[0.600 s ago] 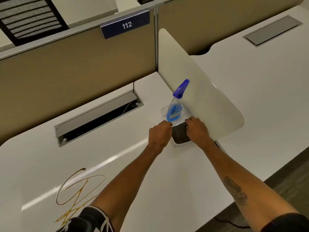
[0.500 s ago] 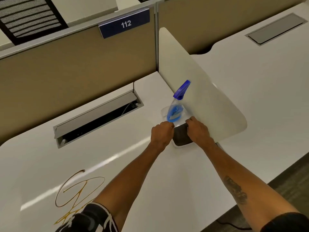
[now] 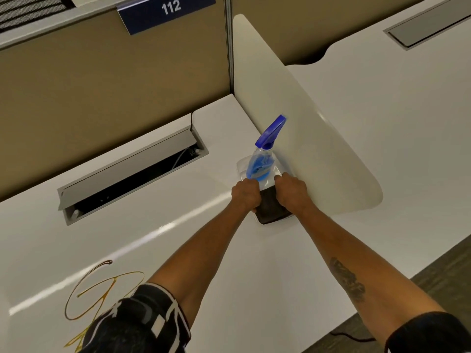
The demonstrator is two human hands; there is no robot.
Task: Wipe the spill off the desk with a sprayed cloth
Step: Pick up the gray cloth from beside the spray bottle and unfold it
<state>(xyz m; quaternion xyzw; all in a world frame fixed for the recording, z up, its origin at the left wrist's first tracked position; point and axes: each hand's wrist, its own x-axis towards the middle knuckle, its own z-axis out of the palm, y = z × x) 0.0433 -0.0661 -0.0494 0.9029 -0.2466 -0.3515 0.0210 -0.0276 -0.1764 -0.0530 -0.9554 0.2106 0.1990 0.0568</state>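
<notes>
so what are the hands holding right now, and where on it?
Both hands grip the dark cloth lying in the clear tray: left hand on its left edge, right hand on its right edge.

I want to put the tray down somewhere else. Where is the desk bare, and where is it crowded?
Bare: the desk between the cable hatch and the brown spill. Crowded: by the white divider, where the left hand and right hand grip the tray holding the spray bottle and dark cloth.
</notes>
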